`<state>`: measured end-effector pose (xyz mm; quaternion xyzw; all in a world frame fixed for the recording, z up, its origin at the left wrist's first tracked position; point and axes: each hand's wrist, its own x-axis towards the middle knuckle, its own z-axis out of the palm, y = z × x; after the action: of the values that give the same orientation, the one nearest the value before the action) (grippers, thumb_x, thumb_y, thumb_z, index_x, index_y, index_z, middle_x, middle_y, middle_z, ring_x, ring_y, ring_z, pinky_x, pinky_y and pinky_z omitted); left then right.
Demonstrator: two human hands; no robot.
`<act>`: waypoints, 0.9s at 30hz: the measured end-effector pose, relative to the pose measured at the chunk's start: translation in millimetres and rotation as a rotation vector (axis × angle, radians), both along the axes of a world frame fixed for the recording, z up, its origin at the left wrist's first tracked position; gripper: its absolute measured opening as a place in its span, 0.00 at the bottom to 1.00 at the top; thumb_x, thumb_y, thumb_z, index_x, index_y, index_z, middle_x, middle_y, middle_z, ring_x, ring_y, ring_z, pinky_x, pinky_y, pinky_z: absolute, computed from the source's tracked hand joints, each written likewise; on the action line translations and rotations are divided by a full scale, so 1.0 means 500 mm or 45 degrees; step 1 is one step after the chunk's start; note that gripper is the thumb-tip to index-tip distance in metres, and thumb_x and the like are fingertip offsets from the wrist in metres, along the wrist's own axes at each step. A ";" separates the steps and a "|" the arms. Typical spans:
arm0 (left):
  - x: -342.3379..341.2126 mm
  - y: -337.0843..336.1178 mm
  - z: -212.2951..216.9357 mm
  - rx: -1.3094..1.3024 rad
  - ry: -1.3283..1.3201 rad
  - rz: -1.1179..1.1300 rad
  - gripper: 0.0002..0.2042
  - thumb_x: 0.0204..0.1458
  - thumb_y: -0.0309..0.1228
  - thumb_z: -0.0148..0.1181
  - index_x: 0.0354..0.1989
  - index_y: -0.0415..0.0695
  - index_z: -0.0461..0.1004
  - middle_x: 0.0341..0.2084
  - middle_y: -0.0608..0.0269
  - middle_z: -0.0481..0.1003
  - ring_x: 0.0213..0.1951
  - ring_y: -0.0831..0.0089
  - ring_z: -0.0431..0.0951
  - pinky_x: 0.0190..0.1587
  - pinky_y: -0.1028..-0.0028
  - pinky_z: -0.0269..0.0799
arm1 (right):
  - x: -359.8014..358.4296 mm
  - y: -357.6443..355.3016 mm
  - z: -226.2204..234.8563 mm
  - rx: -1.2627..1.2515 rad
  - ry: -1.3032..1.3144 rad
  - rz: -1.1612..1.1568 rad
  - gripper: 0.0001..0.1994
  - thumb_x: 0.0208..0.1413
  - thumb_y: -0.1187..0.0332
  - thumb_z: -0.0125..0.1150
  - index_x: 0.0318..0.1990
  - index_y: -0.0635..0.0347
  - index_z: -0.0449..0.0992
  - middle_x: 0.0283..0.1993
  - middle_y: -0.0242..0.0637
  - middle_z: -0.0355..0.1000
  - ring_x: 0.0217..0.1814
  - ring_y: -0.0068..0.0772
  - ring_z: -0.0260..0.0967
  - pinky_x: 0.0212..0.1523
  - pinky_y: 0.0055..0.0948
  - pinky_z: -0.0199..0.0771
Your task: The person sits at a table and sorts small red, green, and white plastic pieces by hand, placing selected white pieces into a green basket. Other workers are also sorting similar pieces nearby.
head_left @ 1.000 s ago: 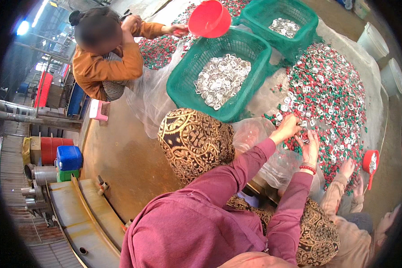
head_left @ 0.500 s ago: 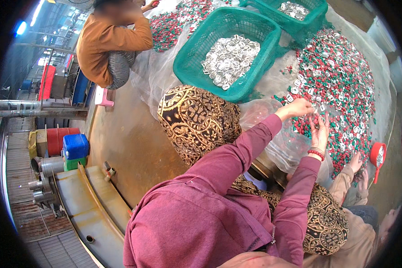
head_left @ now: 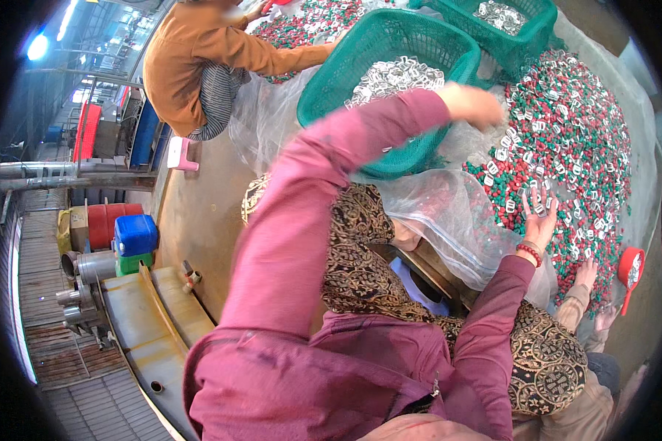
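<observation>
My left hand (head_left: 474, 109) is raised over the right side of a green mesh-lined basket (head_left: 312, 103). Motion smears its fingers, so what it holds, if anything, cannot be made out. Flat silver slotted pieces (head_left: 397, 77), like small buckles, lie heaped in that basket, partly behind my sleeve. A single silver piece (head_left: 387, 149) shows against the basket's near wall below my arm. Palm up, my right hand (head_left: 540, 226) has its fingers spread at the near edge of a wide pile (head_left: 566, 125) of red and green pellets mixed with silver pieces.
Beneath the pile spreads a translucent mesh sheet (head_left: 449, 239). Another green basket (head_left: 541, 40) stands behind. A person in orange (head_left: 187, 62) squats at far left, near a pink stool (head_left: 180, 154). Another person's hand (head_left: 585, 273) touches the pile beside a red handled sieve (head_left: 630, 268).
My left hand has swung away from my right hand, left and up over the basket. My right hand's fingers have spread. The person in orange now stretches an arm toward the basket.
</observation>
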<state>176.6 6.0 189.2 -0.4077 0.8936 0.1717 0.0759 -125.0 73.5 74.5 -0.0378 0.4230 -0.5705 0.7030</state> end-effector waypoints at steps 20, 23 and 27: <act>0.498 0.201 -0.242 -0.552 0.268 1.536 0.13 0.43 0.24 0.53 0.40 0.43 0.71 0.39 0.41 0.71 0.43 0.51 0.73 0.43 0.60 0.70 | -0.060 -0.020 -0.094 -0.130 -0.280 -0.077 0.14 0.57 0.68 0.53 0.44 0.73 0.66 0.46 0.55 0.68 0.50 0.48 0.68 0.46 0.38 0.78; 0.446 0.223 -0.200 -0.454 -0.131 1.369 0.13 0.42 0.27 0.56 0.39 0.43 0.72 0.41 0.40 0.70 0.44 0.51 0.72 0.41 0.58 0.71 | -0.020 -0.019 -0.039 -0.082 -0.215 -0.039 0.13 0.57 0.67 0.53 0.42 0.71 0.67 0.46 0.56 0.68 0.50 0.51 0.67 0.46 0.40 0.77; 0.367 0.235 -0.229 0.043 -0.235 1.084 0.08 0.41 0.32 0.61 0.26 0.40 0.77 0.23 0.44 0.75 0.31 0.53 0.78 0.36 0.58 0.73 | -0.003 -0.023 -0.026 0.005 -0.301 -0.044 0.11 0.56 0.69 0.53 0.39 0.72 0.67 0.52 0.55 0.64 0.59 0.54 0.59 0.59 0.50 0.63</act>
<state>360.0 123.4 74.6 -0.7521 0.6325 0.1651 0.0844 -126.5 62.0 61.7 0.0384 0.3390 -0.5823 0.7380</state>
